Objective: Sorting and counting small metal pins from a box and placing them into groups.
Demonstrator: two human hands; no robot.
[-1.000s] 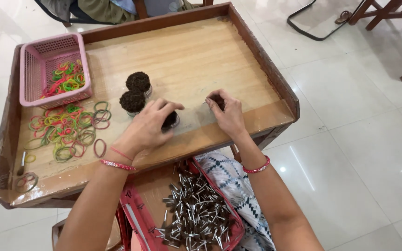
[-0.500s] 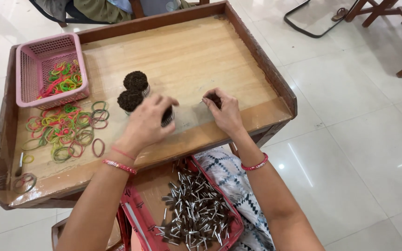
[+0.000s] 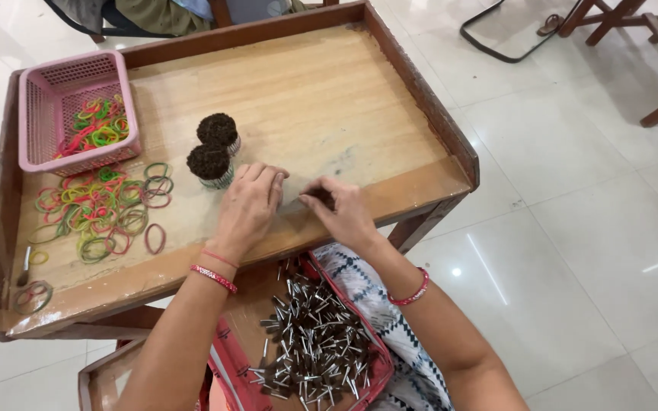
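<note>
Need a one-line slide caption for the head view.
Both hands, left and right, gather a dark bundle on a wooden tray beside two finished bundles and rubber bands.

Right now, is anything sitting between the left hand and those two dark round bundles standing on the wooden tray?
Nothing visible. The left hand rests on the tray just right of the two dark bundles, with only bare wood between. The loose rubber bands lie on the bundles' far side.

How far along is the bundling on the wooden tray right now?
Done: two dark-topped bundles stand upright on the wooden tray. In hand: the left hand covers a cluster on the tray, while the right hand pinches a small dark piece. Left: a heap of loose metal pieces lies in the red tray below, and many coloured rubber bands remain unused.
</note>
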